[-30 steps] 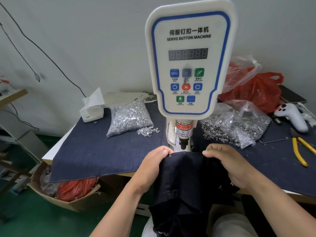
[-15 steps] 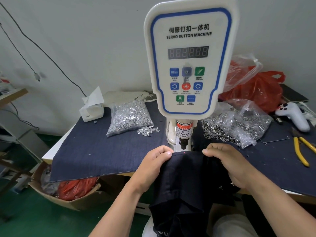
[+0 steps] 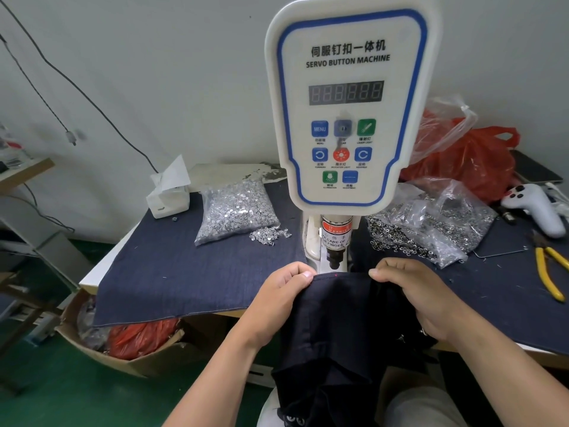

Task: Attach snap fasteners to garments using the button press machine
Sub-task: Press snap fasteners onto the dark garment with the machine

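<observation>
Navy fabric of the garment [image 3: 338,318] is stretched flat btwn both hands, its top edge lying right under the press head [image 3: 335,255] of the servo button machine [image 3: 348,103], w/ a tiny red laser dot [image 3: 336,275] showing on the cloth just inside that edge. Left hand [image 3: 281,295] pinches the edge at the left, thumb on top & fingers curled under the fold; right hand [image 3: 412,297] grips the edge at the right, fingers bent over the cloth. Rest of the garment hangs down off the table front toward the person's lap. Machine's panel faces the camera, display unlit, coloured buttons below it, warning sticker on the column above the press head. Table is covered w/ a denim cloth [image 3: 172,272]. On it, left of the machine: a clear bag of silver snap parts [image 3: 237,211] w/ a few loose ones [image 3: 271,234] spilled just beside it, & a white tissue box [image 3: 167,197] near the back edge. Right of the machine: an open clear bag of ring-shaped snap parts [image 3: 431,226], a red plastic bag [image 3: 474,161] behind it, a white handheld controller [image 3: 535,208] & yellow-handled pliers [image 3: 549,272] near the far right. Under the table at left, a cardboard box [image 3: 101,349] holds red plastic.
</observation>
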Demonstrator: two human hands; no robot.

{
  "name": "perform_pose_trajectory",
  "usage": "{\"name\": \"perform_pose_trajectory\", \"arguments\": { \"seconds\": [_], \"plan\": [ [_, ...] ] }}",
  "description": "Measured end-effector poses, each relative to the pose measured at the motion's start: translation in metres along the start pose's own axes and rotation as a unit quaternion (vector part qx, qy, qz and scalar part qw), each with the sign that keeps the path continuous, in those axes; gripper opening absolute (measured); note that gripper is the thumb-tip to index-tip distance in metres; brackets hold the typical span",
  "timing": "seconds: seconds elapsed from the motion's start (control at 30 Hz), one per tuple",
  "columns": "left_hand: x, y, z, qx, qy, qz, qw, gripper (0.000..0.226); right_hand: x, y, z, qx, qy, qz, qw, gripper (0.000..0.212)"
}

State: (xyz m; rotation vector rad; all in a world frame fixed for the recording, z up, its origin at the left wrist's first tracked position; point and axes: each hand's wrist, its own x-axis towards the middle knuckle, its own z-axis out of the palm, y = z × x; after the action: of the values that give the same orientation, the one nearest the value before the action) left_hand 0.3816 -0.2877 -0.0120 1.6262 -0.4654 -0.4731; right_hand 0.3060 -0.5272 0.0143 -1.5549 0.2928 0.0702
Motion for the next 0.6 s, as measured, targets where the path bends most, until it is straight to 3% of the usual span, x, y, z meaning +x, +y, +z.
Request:
{"name": "perform_pose_trajectory", "arguments": {
  "seconds": [0.27,0.47,0.6],
  "plan": [
    [-0.002,0.004,0.001,0.003,0.002,-0.006,1.000,0.021,0.001,0.003,-0.002,0.011,-0.006,-0.013,1.000,0.035],
    [-0.005,0.007,0.001,-0.019,0.017,-0.009,1.000,0.029,0.000,0.003,-0.004,0.041,-0.043,-0.019,0.998,0.026],
    [-0.012,0.010,0.000,-0.180,-0.008,-0.063,0.982,0.040,-0.004,0.003,-0.014,0.055,-0.120,-0.014,0.991,0.029]
  ]
}}
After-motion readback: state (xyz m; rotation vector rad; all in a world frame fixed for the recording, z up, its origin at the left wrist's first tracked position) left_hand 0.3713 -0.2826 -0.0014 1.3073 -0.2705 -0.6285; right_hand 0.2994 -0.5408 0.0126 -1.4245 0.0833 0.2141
